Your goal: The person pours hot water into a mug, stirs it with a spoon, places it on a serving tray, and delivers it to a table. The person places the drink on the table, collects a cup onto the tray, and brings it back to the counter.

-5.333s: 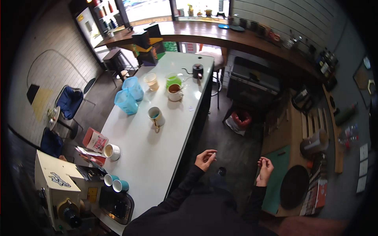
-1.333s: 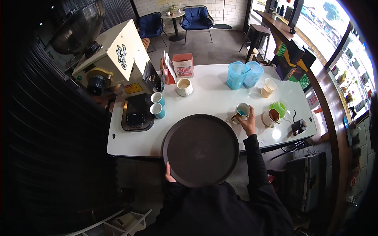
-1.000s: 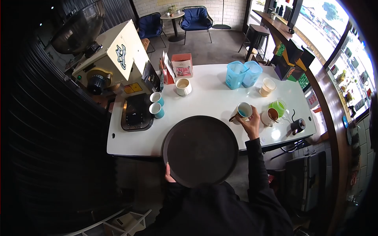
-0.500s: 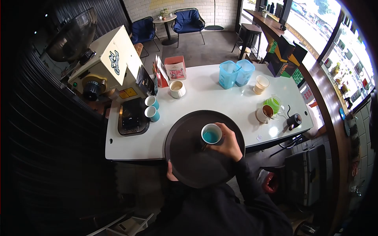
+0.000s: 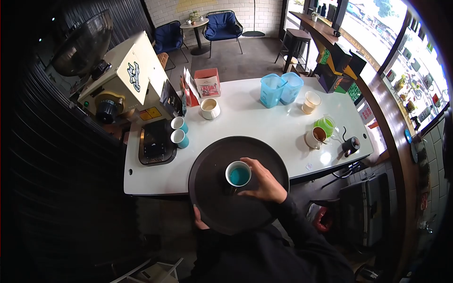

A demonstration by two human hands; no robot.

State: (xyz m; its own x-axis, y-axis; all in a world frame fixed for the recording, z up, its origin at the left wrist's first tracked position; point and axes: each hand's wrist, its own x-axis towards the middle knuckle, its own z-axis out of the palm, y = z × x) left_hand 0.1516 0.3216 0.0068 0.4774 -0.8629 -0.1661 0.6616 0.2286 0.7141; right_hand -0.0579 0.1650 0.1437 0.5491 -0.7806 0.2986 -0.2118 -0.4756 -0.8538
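A round dark tray [image 5: 212,203] is held in front of me, overlapping the near edge of the white table [image 5: 255,118]. My left hand [image 5: 199,219] grips its lower left rim, with most of the fingers hidden beneath. Near the tray's middle stands a white mug [image 5: 238,174], teal inside. Beside it on the right is my right hand [image 5: 265,183], thumb and fingers spread apart around the mug's side, not closed on it. A white mug with brown contents [image 5: 315,137] stands at the table's right, and a cream cup [image 5: 210,109] at the back left.
Two teal cups [image 5: 180,138] stand by a black scale [image 5: 158,144] and a grinder [image 5: 132,75] at left. Blue pitchers [image 5: 272,90], a beige cup [image 5: 311,103], a green dripper [image 5: 324,125] and a black kettle [image 5: 350,146] are on the right half. A bin [image 5: 322,218] stands below right.
The mug has moved from the table onto the tray, carried left by my right hand. Since half a second ago, that hand has loosened and its fingers have opened beside the mug.
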